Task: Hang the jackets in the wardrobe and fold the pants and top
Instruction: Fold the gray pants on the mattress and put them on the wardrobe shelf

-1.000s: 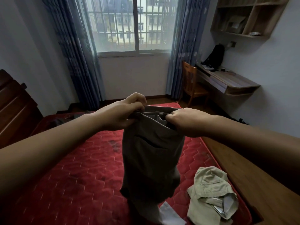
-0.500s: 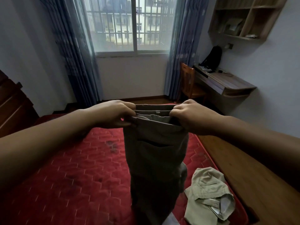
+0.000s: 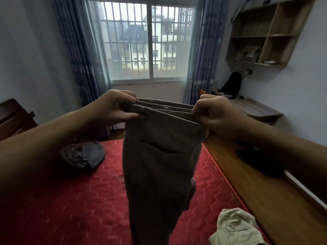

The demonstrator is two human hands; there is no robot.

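Red mattress (image 3: 74, 206) below; left hand (image 3: 113, 108) and right hand (image 3: 217, 114) each pinch the waistband of the brown pants (image 3: 159, 165) hanging over it; soft, floppy fabric, so waistband corners look like the best hold.

There were two hands, a left hand (image 3: 113, 107) and a right hand (image 3: 217, 112), and one pair of brown pants (image 3: 159, 165). One red mattress (image 3: 70, 200) carried two more garments: one dark grey garment (image 3: 83, 156) at the left and one beige garment (image 3: 235, 227) at the lower right. Two blue curtains (image 3: 79, 50) and one wall shelf (image 3: 261, 32) filled the upper frame.
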